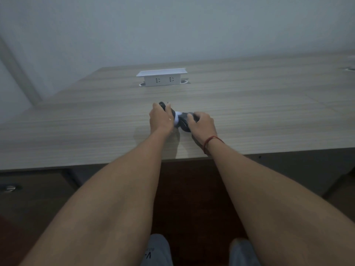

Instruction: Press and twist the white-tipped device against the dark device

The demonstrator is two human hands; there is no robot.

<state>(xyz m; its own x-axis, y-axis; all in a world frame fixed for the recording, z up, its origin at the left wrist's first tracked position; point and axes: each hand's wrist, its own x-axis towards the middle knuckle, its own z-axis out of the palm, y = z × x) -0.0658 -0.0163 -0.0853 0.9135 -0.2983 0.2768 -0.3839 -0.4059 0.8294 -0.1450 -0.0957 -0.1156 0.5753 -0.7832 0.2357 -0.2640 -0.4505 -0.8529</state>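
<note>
both hands on a dark two-part object at mid-table

while both forearms stretch out over the near edge of the wooden table (249,104), the left hand (161,118) and right hand (201,122) meet on one small object (179,120) lying on the tabletop just in front of the person. it looks dark grey or black with a white band between two darker parts. the left hand's fingers are curled over the far-left dark end, gripping it; the right hand's fingers are wrapped round the rounded dark part on the right.

judging by the grips, the work is at a two-handed stage: each hand has its own half, as for twisting, pulling apart or pressing together. which of these it is cannot be told. whatever comes next would seem to need one hand to steady its half while the other works against it, with the object kept low on the table so it does not slip.

much is hard to read. the light is dim and the object is mostly covered by the fingers, so its shape and make stay unclear. the palms and fingertips are hidden. beyond the hands a white socket box (162,77) stands raised from the tabletop, well apart from them. a red cord (208,144) circles the right wrist. a metal fitting at the far right edge is cut off.
</note>
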